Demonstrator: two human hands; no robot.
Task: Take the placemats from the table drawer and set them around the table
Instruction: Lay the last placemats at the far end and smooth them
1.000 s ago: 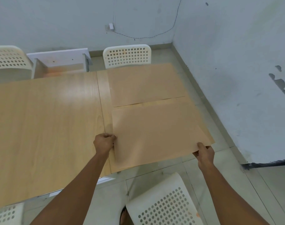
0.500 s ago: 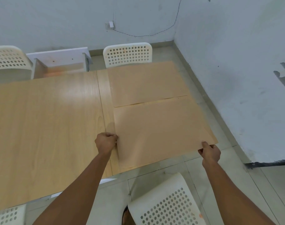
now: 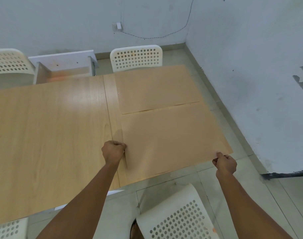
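A pale wooden table [image 3: 49, 135] is set in the corner of a bare white-walled room, with perforated white chairs drawn up around it and an open white drawer [image 3: 64, 66] seen at its far side. Two tan placemats lie at the right end of the table: the far placemat [image 3: 156, 88] flat before the far chair [image 3: 136, 57], the near placemat [image 3: 171, 138] just this side of it, their edges almost meeting. The near placemat is pinched at its left edge by the left hand [image 3: 112, 151], closed into a loose fist, and at its right corner by the right hand [image 3: 225, 163], thumb and fingers closed on it. The sheet appears thin, light and flexible, probably a little lifted at the near edge, though this cannot be told for certain. It is judged best held at two opposite edges, so that sagging and sliding on the smooth tabletop are limited.
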